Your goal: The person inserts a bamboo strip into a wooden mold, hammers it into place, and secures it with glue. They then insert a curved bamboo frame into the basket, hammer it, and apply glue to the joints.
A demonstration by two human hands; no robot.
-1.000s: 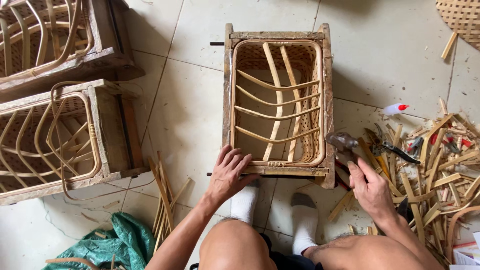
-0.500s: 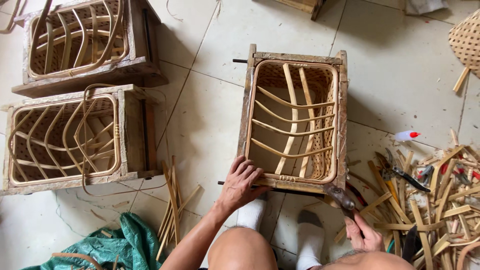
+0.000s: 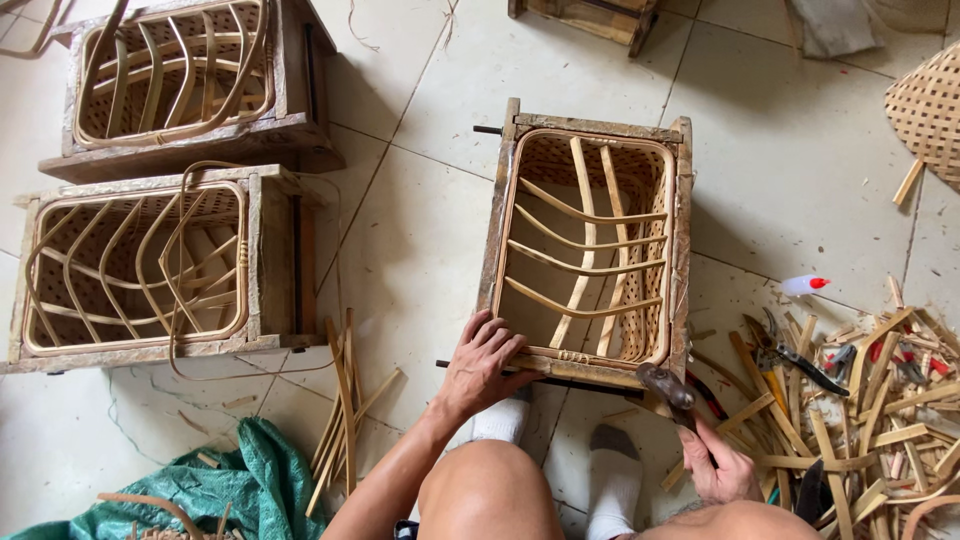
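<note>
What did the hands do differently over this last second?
The right hand drew back from the frame's near right corner toward the person's knee, keeping its grip on the hammer, whose head now sits by that corner. The left hand stayed pressed on the frame's near edge. The frame kept its place by the person's feet; the scrap pile is unchanged.

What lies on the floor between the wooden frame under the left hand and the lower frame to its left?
In the head view, a bundle of thin bamboo strips lies there, near the lower frame; the tile toward the held frame is otherwise bare.
</note>
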